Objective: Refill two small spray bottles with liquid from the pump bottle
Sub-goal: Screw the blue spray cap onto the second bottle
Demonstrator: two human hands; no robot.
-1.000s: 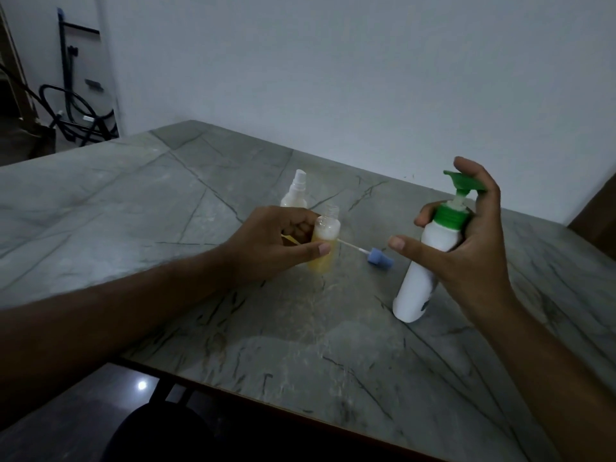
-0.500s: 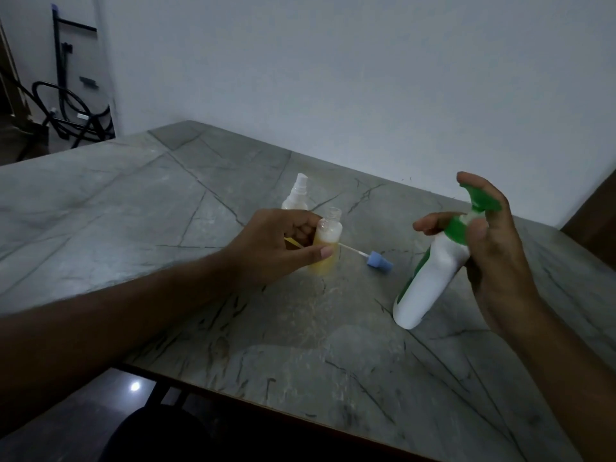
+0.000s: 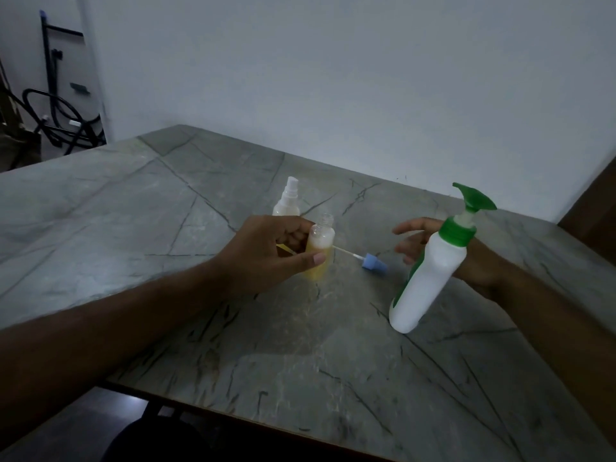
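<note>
My left hand (image 3: 266, 250) grips a small clear spray bottle (image 3: 320, 248) with its neck uncapped and yellowish liquid inside; it stands on the grey marble table (image 3: 166, 228). Its blue spray cap with the dip tube (image 3: 375, 263) lies on the table just right of it. A second small spray bottle (image 3: 287, 203) with its white nozzle on stands behind my left hand. The white pump bottle with a green pump head (image 3: 433, 261) stands on the table. My right hand (image 3: 416, 241) is behind it, fingers spread and off the bottle, reaching left.
The table's near edge (image 3: 266, 418) runs across the bottom, with a dark stool below it. A white wall is close behind the table. Black hoses and a metal frame (image 3: 56, 105) stand at the far left.
My right hand set the pump bottle down on the table and let go of it, then moved behind it toward the blue cap. My left hand kept hold of the small bottle.
</note>
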